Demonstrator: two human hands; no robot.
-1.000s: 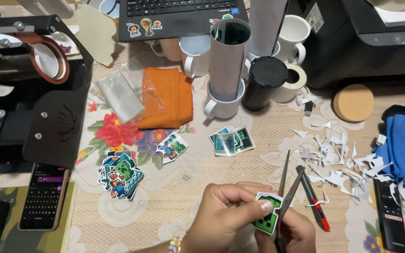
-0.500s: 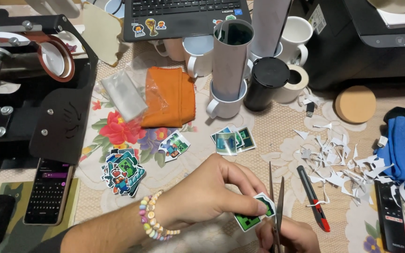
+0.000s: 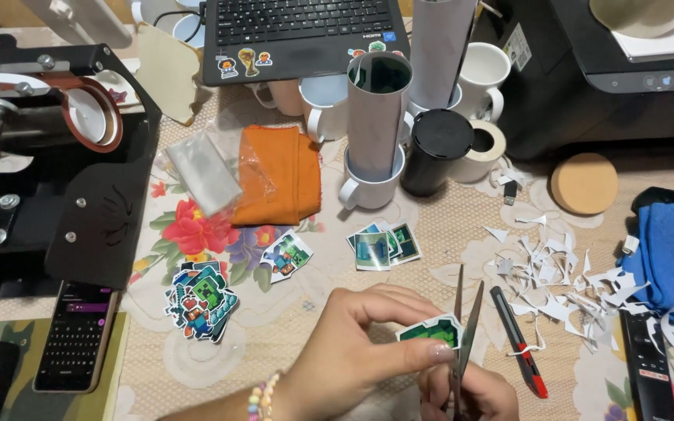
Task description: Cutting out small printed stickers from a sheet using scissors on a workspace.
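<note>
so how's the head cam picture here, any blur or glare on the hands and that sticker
Head view: even indoor light, no harsh glare; the green sticker, left hand and scissors are fairly sharp; the right hand is cut by the bottom edge; soft shadows beside the mugs.

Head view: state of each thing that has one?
Scissors: blades open, in right hand.
Sticker: pinched by left hand, at the blades.
Laptop: open.
Phone: screen lit.
Black tumbler: lidded.
Cutter: lying on the table, blade not visible.
Orange cloth: folded.
</note>
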